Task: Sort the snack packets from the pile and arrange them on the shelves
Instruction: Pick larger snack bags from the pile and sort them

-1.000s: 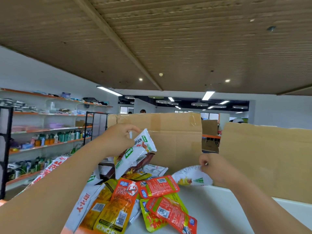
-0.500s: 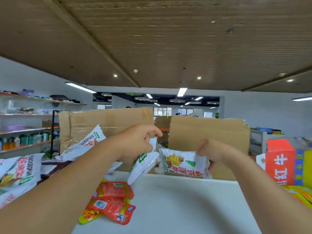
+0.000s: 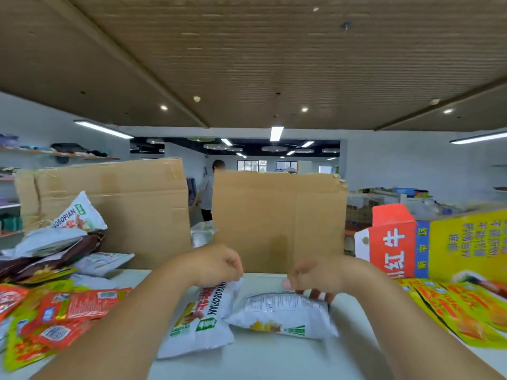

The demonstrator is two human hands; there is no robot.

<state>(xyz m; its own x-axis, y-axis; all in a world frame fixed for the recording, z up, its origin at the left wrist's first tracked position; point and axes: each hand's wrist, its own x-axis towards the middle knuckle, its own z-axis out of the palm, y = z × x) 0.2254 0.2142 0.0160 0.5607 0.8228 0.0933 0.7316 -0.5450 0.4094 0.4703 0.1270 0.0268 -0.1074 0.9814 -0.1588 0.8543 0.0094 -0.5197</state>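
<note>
I record my left fingers (image 3: 233, 270) gripping the top edge of one white packet (image 3: 199, 322) and my right fingers (image 3: 303, 271) pinching a second white packet (image 3: 282, 315), both lying side by side on the bench (image 3: 274, 360), the pile (image 3: 55, 305) at left unsorted, no packet seen shelved: task barely begun, I judge.

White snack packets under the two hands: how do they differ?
The left packet lies lengthwise, pointing away from the camera; the right packet lies crosswise. The left packet shows big red lettering; the right packet shows mostly fine black print. Both are white with green marks and rest on the white surface.
</note>
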